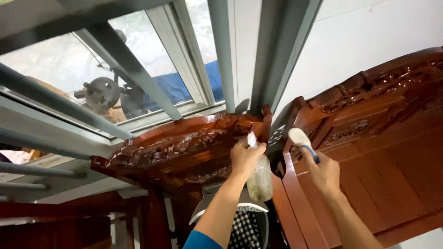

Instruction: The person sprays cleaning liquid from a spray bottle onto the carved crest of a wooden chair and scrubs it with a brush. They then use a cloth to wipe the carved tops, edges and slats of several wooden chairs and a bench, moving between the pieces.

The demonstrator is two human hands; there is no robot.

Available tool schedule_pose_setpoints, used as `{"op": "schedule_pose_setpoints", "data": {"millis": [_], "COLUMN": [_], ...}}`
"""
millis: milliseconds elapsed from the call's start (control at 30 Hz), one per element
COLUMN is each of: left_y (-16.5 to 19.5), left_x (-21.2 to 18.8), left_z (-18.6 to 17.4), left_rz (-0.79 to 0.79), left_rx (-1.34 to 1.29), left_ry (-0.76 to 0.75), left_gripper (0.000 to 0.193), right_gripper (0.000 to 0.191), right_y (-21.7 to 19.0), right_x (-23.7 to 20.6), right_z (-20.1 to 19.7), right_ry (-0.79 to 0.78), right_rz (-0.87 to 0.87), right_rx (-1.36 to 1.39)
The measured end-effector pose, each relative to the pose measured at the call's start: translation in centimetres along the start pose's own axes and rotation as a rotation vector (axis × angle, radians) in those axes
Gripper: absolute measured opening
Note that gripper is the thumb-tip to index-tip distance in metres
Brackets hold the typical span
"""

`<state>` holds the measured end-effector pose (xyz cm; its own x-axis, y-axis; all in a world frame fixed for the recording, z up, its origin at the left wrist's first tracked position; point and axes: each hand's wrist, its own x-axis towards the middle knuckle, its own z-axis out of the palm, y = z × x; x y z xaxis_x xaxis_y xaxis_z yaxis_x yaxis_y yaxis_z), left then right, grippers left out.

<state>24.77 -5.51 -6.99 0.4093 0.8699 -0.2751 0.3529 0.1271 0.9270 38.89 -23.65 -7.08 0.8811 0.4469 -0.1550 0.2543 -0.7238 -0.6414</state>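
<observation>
Clear plastic spray bottle (260, 179) was clamped in my left hand (244, 157) against the carved wooden furniture (184, 145). My right hand (324, 171) gripped a blue-handled brush (302, 140).

Narrow gap between carved chair back (184, 143) and cabinet (369, 138); window bars (138, 69) block above; open room along the white wall (360, 32).

Left hand (245, 157): grips clear spray bottle (260, 180) against carved wooden cabinet (369, 152).
Right hand (324, 173): holds blue-handled brush (302, 140) on the cabinet.
</observation>
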Motion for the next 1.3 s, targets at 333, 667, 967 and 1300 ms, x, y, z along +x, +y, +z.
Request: {"op": "schedule_pose_setpoints", "data": {"millis": [333,667,967,1300], "left_y": [-4.4,-6.3,-5.2,-6.0], "left_x": [-1.5,-4.8,-7.0,-7.6], "left_z": [-7.8,-14.4,-16.0,-13.9], "left_rz": [0.004,-0.201,-0.291,-0.251], "left_rx": [-0.018,-0.353,-0.555,-0.503], "left_ry": [-0.009,0.158,0.115,-0.152], "left_gripper": [0.027,0.027,0.026,0.025], "right_gripper": [0.067,0.07,0.075,0.076], "right_y": [-5.2,-8.8,-12.5,-11.1], "right_x": [6.0,7.7,4.6,6.3], "right_z": [4.6,3.3,9.6,6.7], "right_ry": [-0.054,-0.378,-0.409,-0.398], "right_rz": [-0.657,-0.376,-0.625,-0.535], "right_rx": [-0.493,-0.856,-1.009,-1.069]}}
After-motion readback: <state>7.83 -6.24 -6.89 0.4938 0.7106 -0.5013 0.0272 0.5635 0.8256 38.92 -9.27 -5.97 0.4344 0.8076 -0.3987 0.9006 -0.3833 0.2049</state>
